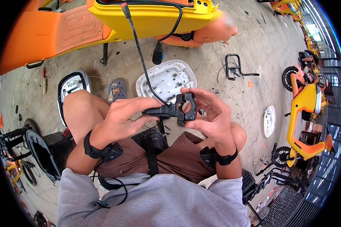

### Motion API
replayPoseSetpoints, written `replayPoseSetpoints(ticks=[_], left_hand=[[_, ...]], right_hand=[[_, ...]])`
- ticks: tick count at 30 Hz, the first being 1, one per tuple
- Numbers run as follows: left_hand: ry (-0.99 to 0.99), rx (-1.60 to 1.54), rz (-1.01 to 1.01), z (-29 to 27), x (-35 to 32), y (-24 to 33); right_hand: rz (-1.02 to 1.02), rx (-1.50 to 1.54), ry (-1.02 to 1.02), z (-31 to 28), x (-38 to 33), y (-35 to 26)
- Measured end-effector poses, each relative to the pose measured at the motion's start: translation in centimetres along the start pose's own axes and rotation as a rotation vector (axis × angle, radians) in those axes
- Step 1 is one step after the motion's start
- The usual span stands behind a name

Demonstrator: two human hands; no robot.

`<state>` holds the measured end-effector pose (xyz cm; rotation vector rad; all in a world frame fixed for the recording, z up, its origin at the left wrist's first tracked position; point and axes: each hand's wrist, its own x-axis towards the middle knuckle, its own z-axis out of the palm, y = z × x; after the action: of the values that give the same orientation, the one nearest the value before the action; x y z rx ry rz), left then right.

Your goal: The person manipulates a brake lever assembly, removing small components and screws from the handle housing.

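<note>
Between both hands, above my lap, is a black brake lever [166, 111] with a round handlebar clamp [186, 107] at its right end. My left hand [121, 117] is closed on the lever's left part, thumb below and fingers above. At the clamp, my right hand [215, 113] grips the ring between thumb and fingers, and the ring's hole shows through. A thin black cable [139, 49] rises from the lever to a red-tipped plug [125, 8] near the yellow-orange scooter body. The lever's underside is hidden.
The yellow-orange scooter body [140, 19] lies across the far side, with a black connector [157, 54] hanging from it. White panels [185, 72], a sandal [117, 89] and a bent black metal frame [235, 68] lie on the concrete. Another scooter [301, 132] stands at right.
</note>
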<state>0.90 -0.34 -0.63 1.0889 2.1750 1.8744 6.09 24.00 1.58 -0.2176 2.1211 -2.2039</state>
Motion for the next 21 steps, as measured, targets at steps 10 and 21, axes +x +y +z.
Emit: replayPoseSetpoints(ticks=[10, 21], left_hand=[[0.006, -0.005, 0.023, 0.01, -0.24, -0.12], [0.006, -0.002, -0.002, 0.07, -0.38, -0.22]], right_hand=[[0.040, -0.058, -0.027, 0.01, 0.29, -0.40], [0.001, -0.067, 0.004, -0.34, 0.18, -0.24]])
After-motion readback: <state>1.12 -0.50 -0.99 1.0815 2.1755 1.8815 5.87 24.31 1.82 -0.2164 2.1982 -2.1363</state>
